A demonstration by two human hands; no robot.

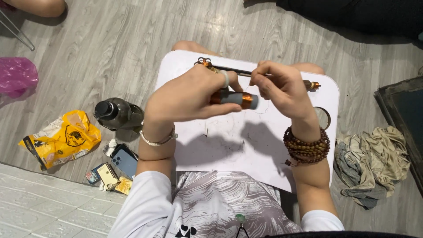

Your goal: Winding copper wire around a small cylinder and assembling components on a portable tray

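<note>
- My left hand (189,94) is curled shut around a short cylinder (235,98) wound with copper-coloured wire. It has a grey band in the middle, and its right end sticks out past my fingers, above the middle of the white lap tray (229,145).
- My right hand (282,88) is pinched closed just right of the cylinder. Thumb and fingertips meet above its right end; I cannot tell what they grip, since anything held there is too fine to see.
- Nearest to me on the left, on the floor, lie a blue phone (125,161) and a few small packets (103,176), just beside my left forearm.
- On my wrists I see a pale bracelet (158,140) on the left and wound strings of brown wooden beads (306,147) on the right.
- Left of the tray stand a dark bottle with a black cap (115,113) and, further left, a yellow snack bag (61,139).
- Right of the tray a crumpled grey-beige cloth (374,158) lies on the floor.
- Just beyond my hands, a long dark tool with brass-coloured ends (264,75) lies across the far part of the tray, partly hidden by my fingers.
- Far left sits a pink plastic bag (16,77).
- The floor is grey wood-look planking (110,44); a dark frame (403,114) lies at the right edge.
</note>
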